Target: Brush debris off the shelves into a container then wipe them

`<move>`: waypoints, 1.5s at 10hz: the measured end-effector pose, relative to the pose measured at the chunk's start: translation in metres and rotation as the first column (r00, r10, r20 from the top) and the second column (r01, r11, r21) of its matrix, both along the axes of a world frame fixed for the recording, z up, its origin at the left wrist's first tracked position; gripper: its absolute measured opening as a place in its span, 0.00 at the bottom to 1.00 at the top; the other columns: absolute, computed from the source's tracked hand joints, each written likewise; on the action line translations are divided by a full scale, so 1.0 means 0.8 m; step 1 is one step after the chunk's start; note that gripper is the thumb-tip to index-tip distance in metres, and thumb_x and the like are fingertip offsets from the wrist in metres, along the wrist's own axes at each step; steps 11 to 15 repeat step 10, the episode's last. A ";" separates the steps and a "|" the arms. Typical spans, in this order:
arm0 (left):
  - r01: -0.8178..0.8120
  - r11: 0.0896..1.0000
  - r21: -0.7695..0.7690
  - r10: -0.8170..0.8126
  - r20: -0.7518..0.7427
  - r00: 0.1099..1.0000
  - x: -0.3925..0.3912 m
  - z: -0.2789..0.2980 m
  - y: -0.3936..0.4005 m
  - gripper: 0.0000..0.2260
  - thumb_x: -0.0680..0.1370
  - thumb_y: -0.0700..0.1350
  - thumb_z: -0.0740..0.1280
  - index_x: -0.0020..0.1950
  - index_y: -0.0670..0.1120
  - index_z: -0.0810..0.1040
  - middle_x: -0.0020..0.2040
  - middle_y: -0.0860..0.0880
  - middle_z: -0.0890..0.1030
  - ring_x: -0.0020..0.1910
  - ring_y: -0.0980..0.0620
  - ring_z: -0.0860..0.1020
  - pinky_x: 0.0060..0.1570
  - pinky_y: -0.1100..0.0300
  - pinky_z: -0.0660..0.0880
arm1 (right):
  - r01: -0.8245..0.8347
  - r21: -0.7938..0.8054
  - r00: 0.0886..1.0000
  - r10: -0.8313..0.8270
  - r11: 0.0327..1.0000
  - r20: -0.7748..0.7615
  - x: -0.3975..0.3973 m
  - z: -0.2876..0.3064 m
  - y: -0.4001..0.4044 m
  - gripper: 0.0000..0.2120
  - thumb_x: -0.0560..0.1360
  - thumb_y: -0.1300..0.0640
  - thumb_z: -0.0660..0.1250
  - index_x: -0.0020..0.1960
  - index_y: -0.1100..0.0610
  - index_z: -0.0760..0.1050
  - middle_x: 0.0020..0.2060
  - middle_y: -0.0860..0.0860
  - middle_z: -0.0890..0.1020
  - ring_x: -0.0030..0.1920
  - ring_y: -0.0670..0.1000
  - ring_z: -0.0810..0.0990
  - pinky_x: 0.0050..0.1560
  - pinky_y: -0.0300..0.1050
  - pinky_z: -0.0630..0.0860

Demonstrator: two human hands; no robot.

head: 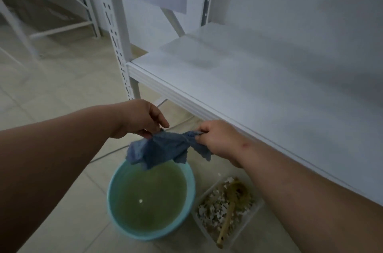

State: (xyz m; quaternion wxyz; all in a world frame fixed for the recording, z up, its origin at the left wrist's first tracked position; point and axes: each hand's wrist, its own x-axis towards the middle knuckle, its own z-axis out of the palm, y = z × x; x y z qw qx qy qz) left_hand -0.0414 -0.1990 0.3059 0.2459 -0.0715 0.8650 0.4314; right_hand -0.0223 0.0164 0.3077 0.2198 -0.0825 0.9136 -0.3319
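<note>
A light blue basin (116, 207) of cloudy water and, just right of it, a clear container (251, 214) of debris are borne by the tiled floor (62, 91).

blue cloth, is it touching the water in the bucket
Cannot tell. In the head view the blue cloth hangs over the bucket, its lowest tip overlapping the water.

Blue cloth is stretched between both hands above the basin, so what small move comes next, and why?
Probably lift the cloth onto the white shelf to start wiping. Both the left hand and right hand already pinch it spread over the basin, and the debris already sits in the clear container beside it.
</note>
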 end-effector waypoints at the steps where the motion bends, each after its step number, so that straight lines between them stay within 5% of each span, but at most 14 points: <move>1: -0.002 0.994 -0.111 0.002 -0.003 1.000 0.007 -0.017 -0.008 0.12 0.74 0.30 0.66 0.48 0.44 0.84 0.46 0.43 0.82 0.47 0.45 0.82 0.49 0.54 0.81 | -0.025 0.046 1.000 0.025 0.999 -0.016 0.001 -0.020 -0.020 0.11 0.79 0.56 0.63 0.47 0.63 0.79 0.42 0.61 0.80 0.41 0.56 0.77 0.36 0.44 0.67; 2: 0.094 0.952 -0.293 -0.080 0.060 0.995 0.013 -0.033 -0.013 0.10 0.76 0.35 0.66 0.54 0.44 0.83 0.47 0.47 0.81 0.47 0.48 0.82 0.50 0.56 0.80 | -0.044 0.082 0.999 0.045 0.996 -0.011 0.000 -0.034 -0.039 0.15 0.81 0.54 0.58 0.44 0.61 0.78 0.41 0.59 0.80 0.42 0.56 0.78 0.37 0.44 0.71; 3: 0.157 0.918 -0.364 -0.097 0.176 0.980 0.018 -0.045 -0.022 0.09 0.78 0.39 0.65 0.55 0.39 0.81 0.43 0.46 0.80 0.43 0.46 0.83 0.46 0.55 0.82 | -0.030 0.121 0.999 0.028 0.992 0.021 -0.004 -0.052 -0.050 0.15 0.81 0.55 0.56 0.47 0.62 0.78 0.45 0.60 0.81 0.49 0.59 0.80 0.49 0.47 0.75; 4: 0.165 0.899 -0.407 -0.092 0.193 0.977 0.017 -0.056 -0.028 0.11 0.79 0.41 0.64 0.54 0.35 0.80 0.42 0.41 0.82 0.41 0.45 0.83 0.45 0.55 0.82 | 0.010 0.139 0.999 -0.017 0.990 0.051 -0.007 -0.073 -0.058 0.12 0.80 0.53 0.56 0.46 0.58 0.75 0.43 0.57 0.79 0.44 0.56 0.77 0.50 0.48 0.77; 5: -0.005 0.935 -0.355 0.028 0.059 0.998 0.012 -0.069 -0.032 0.07 0.77 0.41 0.65 0.48 0.40 0.81 0.37 0.46 0.82 0.30 0.57 0.81 0.34 0.67 0.79 | 0.012 0.167 0.997 -0.024 0.986 0.073 -0.006 -0.084 -0.065 0.09 0.79 0.57 0.58 0.45 0.59 0.73 0.42 0.57 0.76 0.43 0.55 0.74 0.44 0.44 0.71; 6: -0.108 0.975 -0.195 0.132 0.115 0.985 0.016 -0.083 -0.032 0.04 0.77 0.37 0.66 0.49 0.41 0.80 0.45 0.44 0.83 0.39 0.52 0.84 0.39 0.61 0.81 | -0.045 0.174 0.993 0.025 0.984 0.116 -0.001 -0.089 -0.074 0.09 0.78 0.59 0.62 0.46 0.63 0.77 0.44 0.58 0.78 0.49 0.59 0.79 0.45 0.44 0.71; 7: -0.010 0.975 -0.220 0.056 0.205 0.977 0.025 -0.091 -0.029 0.07 0.78 0.37 0.66 0.54 0.46 0.78 0.50 0.46 0.82 0.42 0.50 0.83 0.39 0.56 0.81 | -0.171 0.259 0.978 0.132 0.951 0.161 0.009 -0.092 -0.080 0.17 0.78 0.53 0.64 0.63 0.60 0.76 0.58 0.58 0.79 0.58 0.58 0.78 0.58 0.47 0.75; 8: 0.020 0.967 -0.253 0.032 0.200 0.979 0.026 -0.096 -0.030 0.06 0.78 0.40 0.65 0.52 0.42 0.80 0.42 0.46 0.84 0.37 0.51 0.83 0.40 0.57 0.81 | -0.265 0.275 0.954 0.210 0.924 0.215 0.012 -0.094 -0.072 0.20 0.79 0.52 0.63 0.68 0.60 0.73 0.63 0.57 0.77 0.63 0.57 0.75 0.64 0.50 0.72; 9: 0.017 0.950 -0.311 0.027 0.135 0.990 0.019 -0.099 -0.025 0.07 0.78 0.42 0.66 0.49 0.40 0.81 0.34 0.48 0.84 0.29 0.53 0.79 0.32 0.63 0.78 | -0.321 0.334 0.941 0.258 0.886 0.220 0.011 -0.092 -0.060 0.18 0.80 0.51 0.63 0.64 0.61 0.76 0.60 0.57 0.79 0.60 0.56 0.77 0.62 0.50 0.74; 10: 0.048 0.919 -0.391 -0.019 0.080 0.997 0.014 -0.095 -0.010 0.08 0.78 0.40 0.65 0.55 0.43 0.82 0.40 0.48 0.84 0.34 0.55 0.80 0.35 0.68 0.75 | -0.275 0.367 0.957 0.214 0.889 0.198 0.005 -0.091 -0.045 0.15 0.78 0.52 0.65 0.59 0.61 0.79 0.52 0.57 0.83 0.54 0.55 0.81 0.56 0.47 0.77; 15: 0.048 0.919 -0.391 -0.019 0.080 0.997 0.014 -0.095 -0.010 0.08 0.78 0.40 0.65 0.55 0.43 0.82 0.40 0.48 0.84 0.34 0.55 0.80 0.35 0.68 0.75 | -0.275 0.367 0.957 0.214 0.889 0.198 0.005 -0.091 -0.045 0.15 0.78 0.52 0.65 0.59 0.61 0.79 0.52 0.57 0.83 0.54 0.55 0.81 0.56 0.47 0.77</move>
